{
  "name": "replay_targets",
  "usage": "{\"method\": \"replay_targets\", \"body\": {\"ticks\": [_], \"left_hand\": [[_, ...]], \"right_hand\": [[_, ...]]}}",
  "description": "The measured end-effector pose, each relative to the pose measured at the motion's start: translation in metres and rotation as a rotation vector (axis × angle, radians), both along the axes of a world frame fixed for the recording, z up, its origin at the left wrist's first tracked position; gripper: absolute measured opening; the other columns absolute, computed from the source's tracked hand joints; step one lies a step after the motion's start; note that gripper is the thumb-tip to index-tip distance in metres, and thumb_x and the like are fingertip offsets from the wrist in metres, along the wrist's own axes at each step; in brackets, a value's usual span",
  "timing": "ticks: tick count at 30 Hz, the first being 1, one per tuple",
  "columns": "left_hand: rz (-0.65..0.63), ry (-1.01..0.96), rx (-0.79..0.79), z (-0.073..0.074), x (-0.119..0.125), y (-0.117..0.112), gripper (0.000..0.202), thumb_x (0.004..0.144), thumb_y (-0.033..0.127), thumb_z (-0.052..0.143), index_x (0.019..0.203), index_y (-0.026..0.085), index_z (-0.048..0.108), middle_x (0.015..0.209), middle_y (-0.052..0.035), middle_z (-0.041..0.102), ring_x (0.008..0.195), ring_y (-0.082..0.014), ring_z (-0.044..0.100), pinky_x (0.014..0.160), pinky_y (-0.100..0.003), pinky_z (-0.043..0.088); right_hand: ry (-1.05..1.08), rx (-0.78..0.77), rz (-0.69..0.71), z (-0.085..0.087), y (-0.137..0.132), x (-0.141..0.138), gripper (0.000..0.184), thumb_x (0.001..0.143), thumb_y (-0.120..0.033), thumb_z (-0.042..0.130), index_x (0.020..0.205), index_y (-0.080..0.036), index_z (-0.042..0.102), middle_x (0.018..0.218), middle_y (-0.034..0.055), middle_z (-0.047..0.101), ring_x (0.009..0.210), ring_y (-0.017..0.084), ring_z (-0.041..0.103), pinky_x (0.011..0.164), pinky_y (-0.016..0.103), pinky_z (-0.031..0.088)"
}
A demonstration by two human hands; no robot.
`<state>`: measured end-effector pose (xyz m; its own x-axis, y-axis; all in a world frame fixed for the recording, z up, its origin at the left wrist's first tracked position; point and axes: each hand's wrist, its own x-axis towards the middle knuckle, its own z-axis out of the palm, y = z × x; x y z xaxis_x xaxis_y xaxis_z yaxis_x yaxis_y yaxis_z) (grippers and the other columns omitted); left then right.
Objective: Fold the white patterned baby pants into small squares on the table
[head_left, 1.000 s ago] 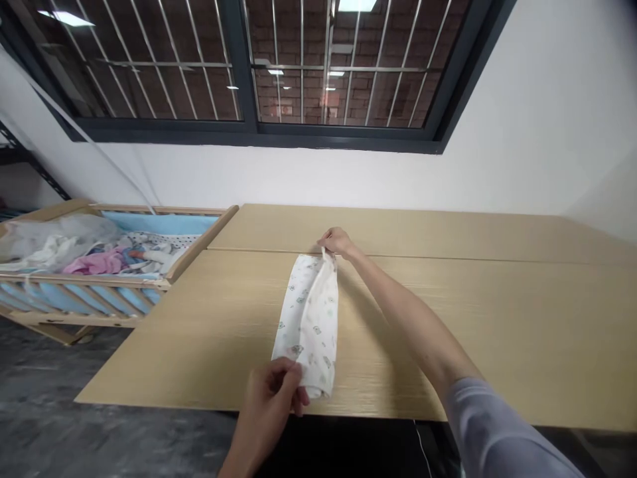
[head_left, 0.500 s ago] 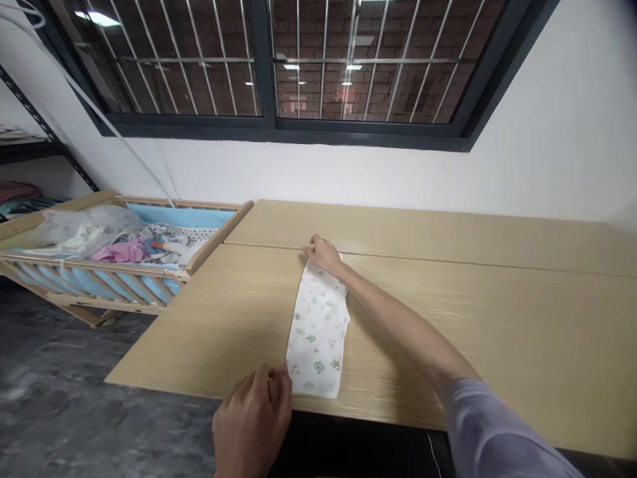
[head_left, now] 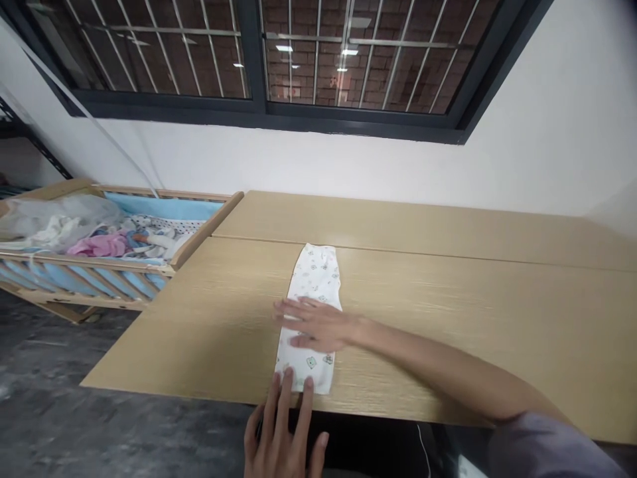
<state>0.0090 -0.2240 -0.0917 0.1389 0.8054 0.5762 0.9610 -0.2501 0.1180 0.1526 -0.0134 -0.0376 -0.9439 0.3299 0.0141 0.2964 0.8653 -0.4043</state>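
wooden crib (head_left: 199,232) of clothes (head_left: 97,243), barred window (head_left: 259,60), table (head_left: 448,299)

Folded white printed baby garment (head_left: 313,279), flat lengthwise near table edge

Both flat hands (head_left: 318,326) on folded cloth (head_left: 314,279)

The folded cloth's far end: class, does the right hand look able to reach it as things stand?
Probably yes. The right hand lies flat on the middle of the folded cloth, and nothing stands on the table between it and the far end.
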Motion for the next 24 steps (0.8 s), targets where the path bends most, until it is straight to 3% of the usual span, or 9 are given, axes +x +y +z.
{"method": "replay_targets", "body": {"ticks": [4,8,11,13,16,18,20,22,24], "left_hand": [[-0.007,-0.024,0.035,0.002,0.001,0.0,0.061,0.09,0.057,0.059,0.145,0.032,0.053,0.142,-0.0102,0.062,0.125,-0.0295,0.06,0.1,-0.042,0.033],[-0.006,0.102,0.072,0.006,-0.003,0.002,0.053,0.091,0.046,0.058,0.141,0.028,0.057,0.139,-0.012,0.064,0.123,-0.0293,0.061,0.096,-0.042,0.036],[-0.028,0.269,0.075,0.007,-0.008,0.003,0.051,0.088,0.033,0.059,0.139,0.026,0.059,0.138,-0.0136,0.064,0.124,-0.0291,0.061,0.093,-0.041,0.038],[-0.023,0.297,0.102,0.007,-0.01,0.004,0.05,0.087,0.032,0.06,0.137,0.025,0.061,0.135,-0.0141,0.066,0.121,-0.0291,0.062,0.09,-0.041,0.039],[-0.04,0.26,0.112,0.009,-0.018,0.009,0.046,0.087,0.031,0.06,0.133,0.028,0.062,0.131,-0.0115,0.069,0.114,-0.0267,0.066,0.087,-0.04,0.039],[-0.069,0.192,0.081,0.014,-0.027,0.014,0.042,0.088,0.031,0.06,0.13,0.029,0.063,0.128,-0.0091,0.07,0.109,-0.0248,0.068,0.087,-0.039,0.039],[-0.123,0.124,0.044,0.021,-0.037,0.021,0.038,0.09,0.031,0.061,0.128,0.028,0.063,0.127,-0.0081,0.07,0.108,-0.0232,0.068,0.089,-0.038,0.04],[-0.209,0.086,0.007,0.029,-0.047,0.028,0.036,0.092,0.029,0.061,0.128,0.027,0.062,0.128,-0.0076,0.07,0.111,-0.0217,0.067,0.091,-0.035,0.04],[-0.313,0.063,-0.023,0.035,-0.054,0.033,0.033,0.095,0.026,0.06,0.127,0.027,0.063,0.125,-0.006,0.072,0.113,-0.02,0.066,0.092,-0.032,0.041]], "right_hand": [[-0.075,0.054,-0.158,-0.008,0.074,0.006,0.071,0.103,-0.062,0.028,0.162,-0.026,0.016,0.169,0.0055,0.005,0.156,0.024,0.005,0.127,0.046,0.002],[-0.064,0.084,-0.342,-0.013,0.138,0.014,0.069,0.103,-0.059,0.029,0.161,-0.022,0.022,0.168,0.0071,0.012,0.156,0.024,0.01,0.127,0.044,0.004],[-0.018,0.087,-0.389,-0.015,0.162,0.017,0.061,0.105,-0.049,0.03,0.16,-0.023,0.026,0.167,0.0055,0.018,0.155,0.022,0.014,0.127,0.042,0.007],[-0.006,0.09,-0.392,-0.013,0.164,0.016,0.06,0.105,-0.046,0.031,0.159,-0.021,0.028,0.167,0.0069,0.02,0.155,0.022,0.016,0.127,0.042,0.008],[0.059,0.105,-0.415,-0.004,0.142,0.012,0.062,0.105,-0.047,0.033,0.158,-0.017,0.03,0.166,0.0124,0.022,0.155,0.026,0.018,0.126,0.046,0.013],[0.158,0.138,-0.431,0.008,0.109,0.013,0.061,0.104,-0.047,0.038,0.156,-0.016,0.035,0.164,0.0163,0.028,0.153,0.029,0.024,0.124,0.052,0.02],[0.261,0.159,-0.412,0.02,0.062,0.017,0.053,0.103,-0.045,0.044,0.148,-0.016,0.046,0.154,0.0188,0.044,0.144,0.031,0.039,0.117,0.054,0.034],[0.28,0.084,-0.313,0.032,0.008,0.025,0.042,0.103,-0.044,0.046,0.134,-0.018,0.059,0.13,0.0147,0.063,0.121,0.025,0.059,0.104,0.046,0.049],[0.225,0.033,-0.182,0.037,-0.046,0.036,0.04,0.102,-0.046,0.048,0.129,-0.02,0.063,0.117,0.0099,0.068,0.111,0.022,0.064,0.099,0.04,0.053]]}}
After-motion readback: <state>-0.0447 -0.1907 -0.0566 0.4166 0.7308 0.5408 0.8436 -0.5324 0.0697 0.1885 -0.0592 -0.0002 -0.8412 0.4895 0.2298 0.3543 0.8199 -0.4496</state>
